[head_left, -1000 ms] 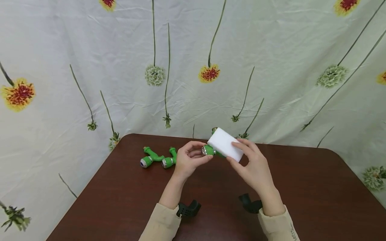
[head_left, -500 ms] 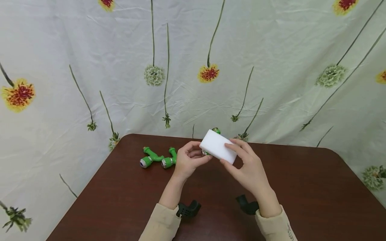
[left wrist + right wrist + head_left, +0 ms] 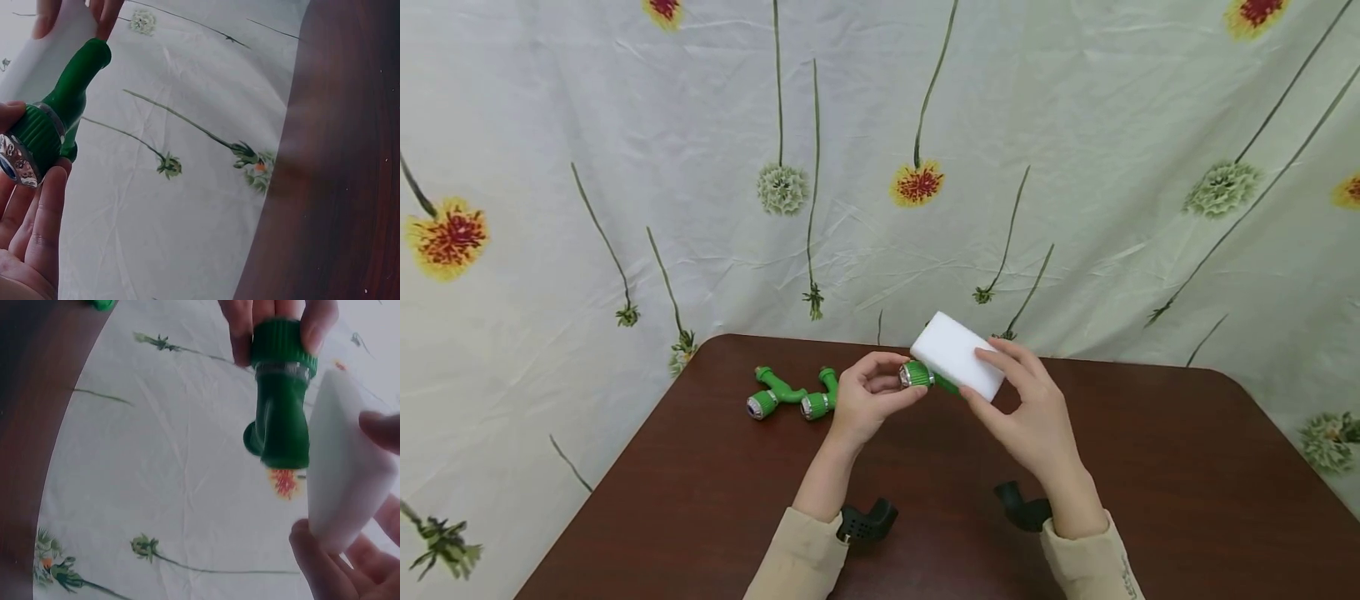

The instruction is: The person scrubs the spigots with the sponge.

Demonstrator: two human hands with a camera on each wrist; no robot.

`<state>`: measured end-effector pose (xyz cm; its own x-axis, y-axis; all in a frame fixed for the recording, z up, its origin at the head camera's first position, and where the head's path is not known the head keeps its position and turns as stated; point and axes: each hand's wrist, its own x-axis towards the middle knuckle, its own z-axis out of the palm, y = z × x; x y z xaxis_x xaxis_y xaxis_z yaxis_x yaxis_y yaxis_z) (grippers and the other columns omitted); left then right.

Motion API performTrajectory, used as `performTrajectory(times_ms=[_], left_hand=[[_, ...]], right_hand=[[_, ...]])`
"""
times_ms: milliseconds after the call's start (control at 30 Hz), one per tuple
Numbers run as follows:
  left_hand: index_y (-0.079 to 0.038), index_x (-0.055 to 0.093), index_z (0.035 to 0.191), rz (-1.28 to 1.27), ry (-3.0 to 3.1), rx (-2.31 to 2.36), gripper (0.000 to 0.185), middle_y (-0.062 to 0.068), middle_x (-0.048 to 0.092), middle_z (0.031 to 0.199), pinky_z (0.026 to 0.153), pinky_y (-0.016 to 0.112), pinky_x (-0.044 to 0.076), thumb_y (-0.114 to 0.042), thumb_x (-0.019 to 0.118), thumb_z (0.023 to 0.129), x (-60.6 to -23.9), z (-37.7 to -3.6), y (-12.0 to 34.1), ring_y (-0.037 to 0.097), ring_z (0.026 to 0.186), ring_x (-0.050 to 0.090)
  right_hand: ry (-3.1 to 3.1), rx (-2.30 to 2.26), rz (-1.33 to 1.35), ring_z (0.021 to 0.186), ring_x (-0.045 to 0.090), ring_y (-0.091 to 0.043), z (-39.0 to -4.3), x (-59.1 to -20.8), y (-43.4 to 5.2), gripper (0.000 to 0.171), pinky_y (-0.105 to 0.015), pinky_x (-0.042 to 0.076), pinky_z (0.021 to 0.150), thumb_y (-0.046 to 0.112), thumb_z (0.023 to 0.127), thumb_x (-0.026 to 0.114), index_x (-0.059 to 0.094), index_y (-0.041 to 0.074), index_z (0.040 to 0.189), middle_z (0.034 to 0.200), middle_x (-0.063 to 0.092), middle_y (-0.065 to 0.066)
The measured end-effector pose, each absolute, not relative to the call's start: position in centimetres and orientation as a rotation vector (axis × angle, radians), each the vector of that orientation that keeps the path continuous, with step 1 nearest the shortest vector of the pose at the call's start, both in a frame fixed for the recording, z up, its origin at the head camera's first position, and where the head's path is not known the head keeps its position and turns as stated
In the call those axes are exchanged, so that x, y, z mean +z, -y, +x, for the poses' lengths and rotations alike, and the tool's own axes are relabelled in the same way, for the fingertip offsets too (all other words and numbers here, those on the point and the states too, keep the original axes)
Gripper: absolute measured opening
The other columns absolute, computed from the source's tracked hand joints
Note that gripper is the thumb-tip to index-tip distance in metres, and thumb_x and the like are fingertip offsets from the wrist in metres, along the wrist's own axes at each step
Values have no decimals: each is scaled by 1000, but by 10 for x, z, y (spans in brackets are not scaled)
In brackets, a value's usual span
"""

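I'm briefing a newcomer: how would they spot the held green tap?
Find the dark brown table; above it, the left grip. It holds the green tap, partly behind the white block in the head view. Two similar taps lie on the table; this one is raised.

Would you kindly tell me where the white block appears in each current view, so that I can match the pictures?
Head: the white block is slightly right of and below centre, pinched by the right hand.
Left wrist: the white block is at the upper left, partly hidden.
Right wrist: the white block is at the right, around mid-height.
Shared landmark: the green tap held by the left hand.
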<state>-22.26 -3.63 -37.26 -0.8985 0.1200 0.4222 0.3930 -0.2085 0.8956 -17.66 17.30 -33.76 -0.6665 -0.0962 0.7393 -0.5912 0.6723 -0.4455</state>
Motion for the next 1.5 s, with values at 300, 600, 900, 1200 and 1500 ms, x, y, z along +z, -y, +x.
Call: performTrajectory(times_ms=[300, 600, 900, 1200, 1500], left_hand=[[6, 63, 104, -612, 1845, -2236, 36, 4, 64, 94, 67, 33, 57, 9, 76, 70, -373, -223, 38, 16, 76, 68], [5, 64, 104, -586, 1863, -2204, 35, 6, 65, 93, 68, 30, 55, 6, 77, 71, -376, -225, 37, 16, 78, 65], [3, 63, 103, -535, 1948, -2207, 33, 4, 64, 92, 66, 28, 54, 3, 77, 72, -387, -231, 39, 17, 77, 63], [3, 63, 102, -375, 2053, -2281, 33, 9, 64, 89, 67, 35, 55, 1, 78, 73, -405, -236, 40, 14, 71, 63], [-1, 65, 98, -264, 2188, -2253, 32, 5, 65, 89, 67, 31, 54, -2, 81, 70, -427, -244, 42, 18, 78, 66]], right_hand=[[2227, 846, 454, 105, 58, -29, -179, -340, -174, 41, -44, 52, 73, 15, 73, 81, 68, 5, 110, 121, 57, -12], [2180, 928, 253, 108, 54, -34, -177, -334, -185, 42, -49, 49, 75, 12, 73, 80, 67, 2, 112, 122, 56, -16], [2161, 966, 242, 109, 54, -33, -176, -333, -189, 42, -46, 47, 75, 12, 73, 80, 67, 3, 113, 122, 56, -15], [2165, 984, 225, 110, 54, -28, -177, -333, -191, 42, -41, 46, 74, 13, 74, 80, 68, 5, 113, 123, 57, -11], [2180, 995, 219, 109, 54, -28, -178, -332, -192, 43, -44, 49, 75, 13, 74, 80, 67, 4, 113, 123, 56, -12]])
